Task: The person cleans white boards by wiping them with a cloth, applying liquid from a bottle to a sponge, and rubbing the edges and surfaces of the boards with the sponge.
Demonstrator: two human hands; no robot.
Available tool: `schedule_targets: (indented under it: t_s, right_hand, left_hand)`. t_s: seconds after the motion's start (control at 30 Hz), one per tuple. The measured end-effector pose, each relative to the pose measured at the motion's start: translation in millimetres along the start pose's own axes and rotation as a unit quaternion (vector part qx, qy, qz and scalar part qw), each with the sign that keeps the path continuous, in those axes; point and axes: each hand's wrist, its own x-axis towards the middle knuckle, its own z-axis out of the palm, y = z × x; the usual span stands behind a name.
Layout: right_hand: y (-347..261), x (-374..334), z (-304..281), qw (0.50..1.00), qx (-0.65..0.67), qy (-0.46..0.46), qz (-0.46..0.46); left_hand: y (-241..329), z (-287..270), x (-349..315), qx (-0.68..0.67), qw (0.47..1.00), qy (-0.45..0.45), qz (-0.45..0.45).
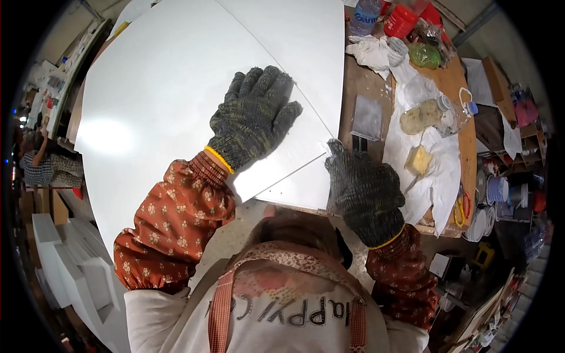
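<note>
A large glossy white panel (159, 76) spreads out in front of me, with thin dark seam lines meeting near its right edge. My left hand (253, 115), in a dark knitted glove with a yellow cuff edge, lies flat on it beside the long seam, fingers stretched out. At the panel's right edge, my right hand (366, 191) wears a matching glove. Its fingers are curled, with the tips at the point where the seams meet. Whatever sits under those fingertips is hidden, apart from a small whitish smear at the tips. Patterned red-brown sleeve covers reach up both forearms.
Right of the panel, a wooden bench holds a grey flat blade-like tool (367, 117), a cloudy plastic bottle (421, 116), a yellow sponge (419, 160), white cloth (406, 197), orange-handled scissors (462, 207) and a red container (402, 21). White boards (76, 276) stand at left; another person (44, 165) sits beyond.
</note>
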Motion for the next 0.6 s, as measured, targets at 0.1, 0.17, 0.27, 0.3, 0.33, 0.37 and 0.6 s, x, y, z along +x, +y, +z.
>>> schedule_targets:
  t_s: [0.1,0.17,0.27,0.3,0.33,0.37,0.6]
  right_hand:
    - [-3.1,-2.3,1.1,1.0,-0.022,0.002,0.015]
    - [3.2,-7.9,8.0,1.0,-0.015,-0.006,0.011]
    - [2.7,-8.3,9.3,0.996,-0.082,-0.013,-0.019]
    - [0.6,-6.9,8.3,0.987,-0.156,-0.012,-0.046]
    - [-1.7,-5.7,1.8,0.986,-0.16,-0.011,-0.047]
    - [-5.8,-5.6,-4.7,0.995,-0.097,-0.04,0.005]
    - [-2.4,-5.0,0.8,0.994,-0.101,0.011,-0.029]
  left_hand:
    - [-2.6,3.5,-2.2,-0.013,1.0,-0.007,-0.017]
    - [-2.0,2.1,-1.4,-0.012,1.0,-0.01,-0.014]
    - [-2.7,0.3,-2.9,-0.014,0.999,-0.024,-0.018]
    - [-3.7,0.4,-4.4,-0.018,0.999,-0.033,-0.026]
    - [-2.1,-0.9,-2.8,-0.019,0.999,-0.029,-0.026]
    - [-0.4,-2.2,-1.9,-0.015,0.999,-0.024,-0.023]
    - [-1.1,-4.6,-0.3,-0.054,0.997,-0.033,-0.035]
